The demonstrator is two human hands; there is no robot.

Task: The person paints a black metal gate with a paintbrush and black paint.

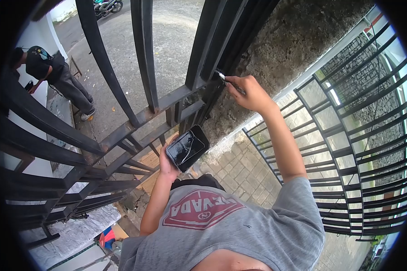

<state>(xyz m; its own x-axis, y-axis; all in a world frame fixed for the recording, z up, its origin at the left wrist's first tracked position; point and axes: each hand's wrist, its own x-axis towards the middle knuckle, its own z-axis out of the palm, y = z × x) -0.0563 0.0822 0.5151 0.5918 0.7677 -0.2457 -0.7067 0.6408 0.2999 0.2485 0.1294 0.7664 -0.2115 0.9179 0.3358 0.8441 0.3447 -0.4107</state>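
My right hand (251,94) is raised at the gate's edge, fingers pinched round a small paintbrush (222,77) with a pale metal collar. The brush tip is right at a dark upright bar beside the rough concrete pillar (276,49). Lower down, my left hand (168,165) grips a black rectangular container (195,152) from its side. Glossy black paint (183,147) shows inside it, with bright reflections. The black metal gate (169,97) stands just beyond the container, its bars worn in places.
Another person (61,74) in dark clothes stands beyond the gate at left. A second barred gate (343,149) spans the right side. Brick paving (239,174) lies below me, and a motorcycle (107,7) is parked on the far road.
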